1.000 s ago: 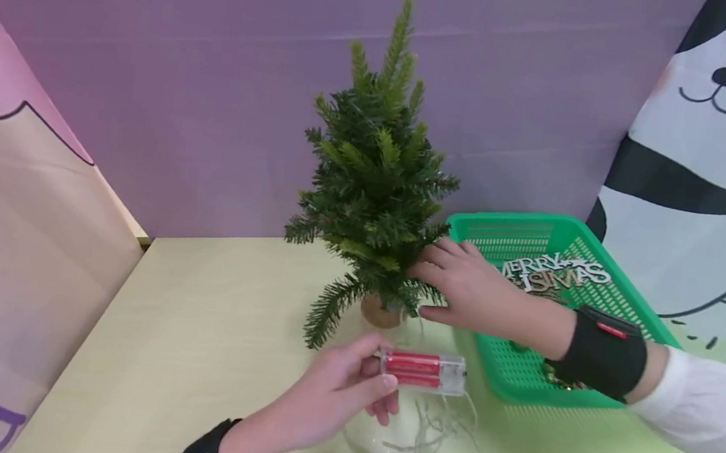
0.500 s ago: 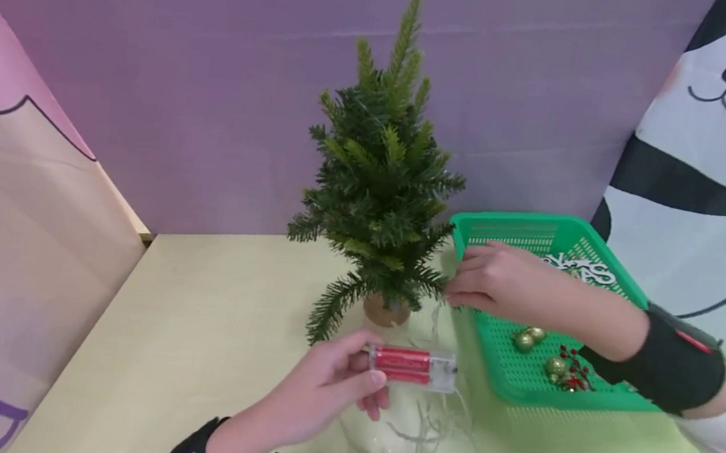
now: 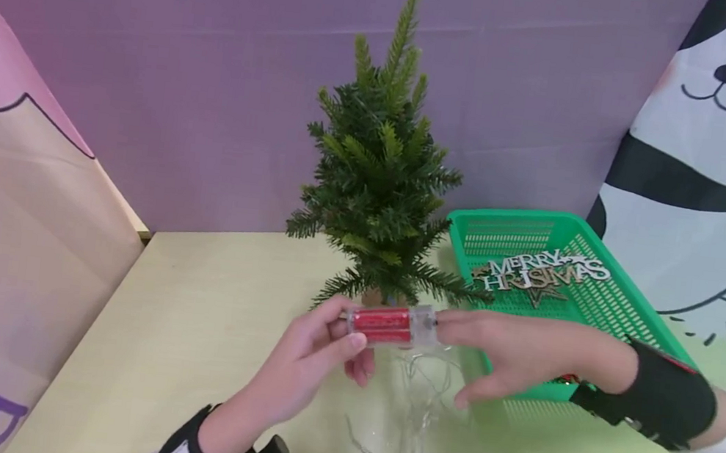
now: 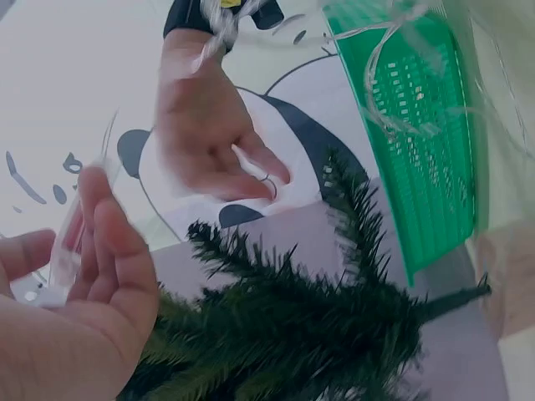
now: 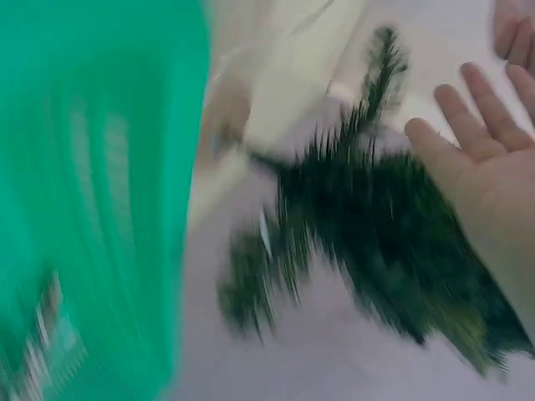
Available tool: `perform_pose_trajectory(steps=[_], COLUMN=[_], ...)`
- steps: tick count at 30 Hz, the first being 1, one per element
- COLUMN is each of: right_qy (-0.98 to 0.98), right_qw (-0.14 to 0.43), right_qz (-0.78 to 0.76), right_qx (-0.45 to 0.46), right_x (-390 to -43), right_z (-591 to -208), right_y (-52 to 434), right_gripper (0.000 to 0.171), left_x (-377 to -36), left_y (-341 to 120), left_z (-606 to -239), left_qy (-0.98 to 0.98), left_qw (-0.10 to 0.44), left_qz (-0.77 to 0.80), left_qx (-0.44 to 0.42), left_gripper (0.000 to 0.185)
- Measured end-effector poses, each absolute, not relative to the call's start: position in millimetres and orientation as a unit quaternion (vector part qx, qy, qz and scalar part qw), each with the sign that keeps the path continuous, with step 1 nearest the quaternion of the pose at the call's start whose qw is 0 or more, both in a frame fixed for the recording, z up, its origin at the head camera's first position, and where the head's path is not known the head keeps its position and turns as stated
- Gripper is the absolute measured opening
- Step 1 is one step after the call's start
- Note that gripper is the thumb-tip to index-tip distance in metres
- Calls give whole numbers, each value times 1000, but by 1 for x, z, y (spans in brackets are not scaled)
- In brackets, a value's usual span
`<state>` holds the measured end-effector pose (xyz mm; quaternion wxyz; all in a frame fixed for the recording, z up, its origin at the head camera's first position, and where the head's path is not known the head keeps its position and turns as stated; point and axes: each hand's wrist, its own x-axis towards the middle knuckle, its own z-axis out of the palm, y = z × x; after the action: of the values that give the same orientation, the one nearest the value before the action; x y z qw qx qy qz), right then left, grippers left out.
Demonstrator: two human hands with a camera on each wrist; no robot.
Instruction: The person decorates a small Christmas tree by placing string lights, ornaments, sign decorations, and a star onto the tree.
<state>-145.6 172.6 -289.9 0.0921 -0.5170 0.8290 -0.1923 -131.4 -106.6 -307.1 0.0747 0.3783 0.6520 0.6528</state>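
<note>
My left hand (image 3: 305,361) pinches a clear battery box (image 3: 382,324) with red batteries inside, held in front of the tree's foot. From the box, a tangle of clear string lights (image 3: 412,416) trails down over the table. My right hand (image 3: 516,350) is at the box's right end in the head view, thumb spread away from the fingers. In the right wrist view the fingers of that right hand (image 5: 476,138) look mostly straight. Behind both hands stands a small artificial Christmas tree (image 3: 381,184), its wooden base partly hidden by the box.
A green plastic basket (image 3: 633,307) stands right of the tree, partly behind my right forearm. In it lie a "Merry Christmas" sign (image 3: 538,271), a star (image 3: 538,295) and a red ornament (image 3: 566,379). A purple backdrop (image 3: 217,93) rises behind the table (image 3: 196,297).
The right hand has left the tree's lower right branches and come down to the battery box. My left hand has raised the box slightly and shifted it left.
</note>
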Motion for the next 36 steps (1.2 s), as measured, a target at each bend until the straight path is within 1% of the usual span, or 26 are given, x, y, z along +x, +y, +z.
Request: perform_pose_trajectory(steps=[2,4,7,9,11,14,16,19,21,23,25,27,30,32,34,36], right_qy=[778,738,733,744,756,763,766,779,797,813,821,825,832,839,849,860], right_qw=[140,185,193,183,161,150,143,111,77,32,-16,-53,-97,-115,-130,-141], right_qz=[-267,-321,-347,-357,-372,-423,-451,-439,-397,-347,-307,-289,-275,-268,-252,-226], right_qx=[-551,-564,-553,-534,-513,-464,-435,-433,-449,-466,-480,-483,-472,-459,-446,-436], right_x=[-146,-148,-150,-154,-159,-167,-170,-174,-176,-177,-179,-180,-182,-183,-183,-183], right_z=[-294,-300,-309,-311,-310,-303,-295,-281,-272,-263,-254,-246,-236,-230,-225,-222], right_y=[166,159,155,157,163,175,184,196,204,211,218,225,235,241,244,245], right_gripper=[60,46,19,6,7,12,11,15,22,32,40,45,46,45,41,37], left_x=[-133,-135,-136,-135,-134,-131,-128,-123,-119,-115,-111,-110,-112,-116,-122,-128], left_y=[-104,-102,-103,-105,-110,-117,-122,-128,-130,-131,-131,-130,-124,-119,-114,-111], left_z=[-308,-310,-310,-310,-309,-310,-312,-316,-321,-327,-332,-338,-347,-355,-363,-371], left_qy=[641,624,600,586,575,557,558,572,586,600,619,637,647,639,624,612], left_qw=[61,41,7,-18,-35,-55,-61,-61,-44,-17,29,95,206,265,301,320], left_qz=[672,693,719,730,738,742,739,728,723,717,713,708,701,700,706,713], left_qx=[364,359,350,353,352,369,373,373,364,353,328,290,218,177,147,124], left_gripper=[19,19,19,18,20,28,31,34,32,29,25,25,28,27,25,25])
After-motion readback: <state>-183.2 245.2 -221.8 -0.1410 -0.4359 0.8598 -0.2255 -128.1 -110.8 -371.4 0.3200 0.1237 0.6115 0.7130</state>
